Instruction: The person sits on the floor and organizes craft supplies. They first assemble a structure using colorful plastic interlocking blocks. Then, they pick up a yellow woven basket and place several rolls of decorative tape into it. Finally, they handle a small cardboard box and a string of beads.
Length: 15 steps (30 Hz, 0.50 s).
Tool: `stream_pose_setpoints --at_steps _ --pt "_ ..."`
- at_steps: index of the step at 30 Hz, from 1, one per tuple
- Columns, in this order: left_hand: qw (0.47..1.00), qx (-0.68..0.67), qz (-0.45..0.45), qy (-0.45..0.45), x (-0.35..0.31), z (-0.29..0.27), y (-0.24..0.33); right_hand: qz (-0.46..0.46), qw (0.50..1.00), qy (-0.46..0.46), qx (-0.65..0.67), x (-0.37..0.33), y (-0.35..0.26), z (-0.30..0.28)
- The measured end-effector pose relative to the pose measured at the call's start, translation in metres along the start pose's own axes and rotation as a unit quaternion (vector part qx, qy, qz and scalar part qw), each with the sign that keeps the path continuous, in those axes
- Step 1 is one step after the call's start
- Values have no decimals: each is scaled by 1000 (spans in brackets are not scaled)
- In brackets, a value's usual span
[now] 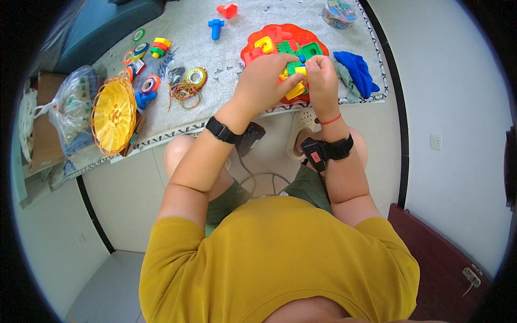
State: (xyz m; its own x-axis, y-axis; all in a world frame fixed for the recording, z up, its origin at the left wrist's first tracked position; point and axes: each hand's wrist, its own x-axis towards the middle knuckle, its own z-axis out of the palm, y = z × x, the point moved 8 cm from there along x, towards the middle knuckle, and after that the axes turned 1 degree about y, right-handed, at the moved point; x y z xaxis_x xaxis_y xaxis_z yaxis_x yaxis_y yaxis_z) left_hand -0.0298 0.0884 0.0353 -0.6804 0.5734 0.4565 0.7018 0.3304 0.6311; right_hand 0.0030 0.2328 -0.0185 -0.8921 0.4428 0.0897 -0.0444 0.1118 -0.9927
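My left hand (pixel 263 82) reaches over a red scalloped tray (pixel 250 42), its thumb and fingers closed around a small green toy block (pixel 292 68). Right against that block is a yellow block (pixel 301 70), pinched by my right hand (pixel 323 81). My right fingertips partly hide it. Beneath and behind both hands, the tray holds several plastic building pieces: a yellow piece with a hole (pixel 264 44), a green piece (pixel 311 50) and red ones. Another yellow piece (pixel 295 92) lies just below my fingers.
Beside the tray at right lies a blue cloth (pixel 357 74); a clear tub (pixel 339 14) stands behind. A blue toy bolt (pixel 216 29) and red piece (pixel 228 11) lie farther back. At left are tape rolls (pixel 195 77), a yellow basket (pixel 114 114) and a plastic bag (pixel 75 110).
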Motion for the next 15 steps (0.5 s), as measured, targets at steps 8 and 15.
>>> stream_pose_setpoints --at_steps 8,15 --pt "996 -9 89 26 4 -4 14 -8 1000 1 28 1 1 -2" --pt "997 -52 33 38 3 -7 11 11 999 -11 51 1 1 -2"
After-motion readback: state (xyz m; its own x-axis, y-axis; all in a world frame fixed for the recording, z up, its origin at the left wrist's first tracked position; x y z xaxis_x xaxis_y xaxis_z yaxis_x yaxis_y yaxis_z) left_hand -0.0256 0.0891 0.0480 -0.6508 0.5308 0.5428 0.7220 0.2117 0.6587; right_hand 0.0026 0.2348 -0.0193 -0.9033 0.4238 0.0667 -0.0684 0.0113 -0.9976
